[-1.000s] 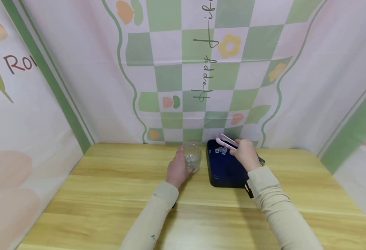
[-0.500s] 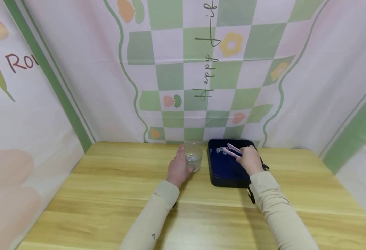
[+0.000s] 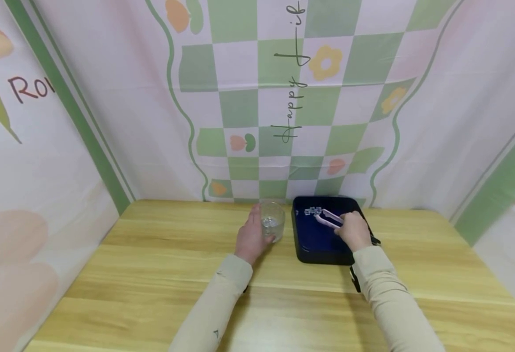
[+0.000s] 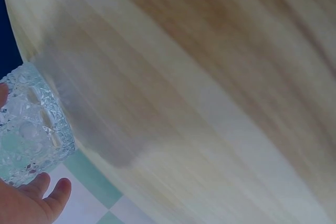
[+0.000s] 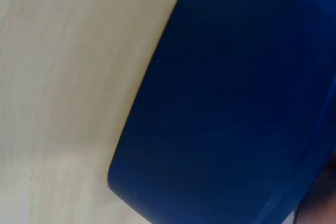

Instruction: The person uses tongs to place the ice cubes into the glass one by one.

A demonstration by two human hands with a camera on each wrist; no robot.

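My left hand holds the side of a clear glass on the table, with the thumb across its front. Something clear lies in the lower part of the glass. In the left wrist view the textured glass fills the left edge, with fingertips beside it. Light pink tongs are in my right hand, over a dark blue tray. Their tips stand apart, right beside several small clear cubes. Whether they touch a cube, I cannot tell. The right wrist view shows mainly the tray's side.
A light wooden table carries everything, the tray standing just right of the glass near the back edge. Behind hangs a green-and-white checked cloth. Another printed cloth borders the left side.
My right hand has brought the tongs down from above the tray's far side to the cubes, then shifted slightly right. The left hand and the glass stay in place.
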